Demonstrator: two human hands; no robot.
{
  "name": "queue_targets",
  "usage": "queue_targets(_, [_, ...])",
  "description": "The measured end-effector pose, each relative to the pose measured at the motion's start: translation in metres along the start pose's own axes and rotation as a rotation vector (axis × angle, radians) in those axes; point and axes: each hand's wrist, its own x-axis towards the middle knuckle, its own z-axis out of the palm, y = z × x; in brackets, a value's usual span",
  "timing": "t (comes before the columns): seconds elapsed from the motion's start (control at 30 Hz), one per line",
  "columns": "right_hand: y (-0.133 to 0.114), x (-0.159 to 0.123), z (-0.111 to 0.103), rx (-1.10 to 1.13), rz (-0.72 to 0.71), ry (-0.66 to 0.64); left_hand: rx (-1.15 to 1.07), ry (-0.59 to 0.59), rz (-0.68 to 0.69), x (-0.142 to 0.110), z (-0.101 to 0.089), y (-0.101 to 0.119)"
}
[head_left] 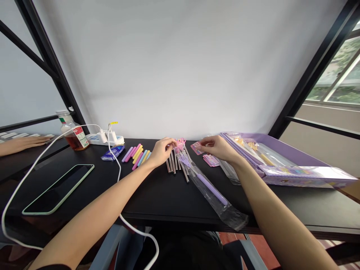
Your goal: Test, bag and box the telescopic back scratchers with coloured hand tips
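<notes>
My left hand [163, 152] is closed, with thumb and fingertips pinching the upper end of a clear plastic sleeve [234, 216]. Inside the sleeve lies a back scratcher [211, 188] with a purple claw head and purple handle. Under and beside it are several metal rods [171, 165] with pink claw heads [181, 141], partly covered by the fingers. Over to the right, my right hand [215, 148] pinches a small pink printed card [197, 147] between thumb and fingers. A stack of similar cards [210, 160] sits just below that hand.
Loose coloured handles [137, 155] lie left of the rods, near a blue packet [113, 153]. Further left are a phone [60, 189], a power strip [115, 139], a bottle [73, 131] and another person's hand [26, 143]. A purple box [298, 150] holds bagged yellow back scratchers. A white cable [119, 176] crosses the desk.
</notes>
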Motion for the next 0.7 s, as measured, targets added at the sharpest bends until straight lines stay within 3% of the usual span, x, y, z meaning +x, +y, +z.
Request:
queue_targets(0.17, [-0.012,0.0,0.015,-0.025,-0.193,-0.052,0.014,0.009,0.031,-0.001,0.002,0.0])
queue_targets(0.37, [-0.005,0.002,0.034,-0.119,-0.345,0.065,-0.081,0.03,-0.041,-0.002,0.004,-0.004])
queue_targets(0.7, [-0.007,0.002,0.044,-0.253,-0.473,0.26,-0.244,-0.067,-0.076,-0.005,0.004,0.0])
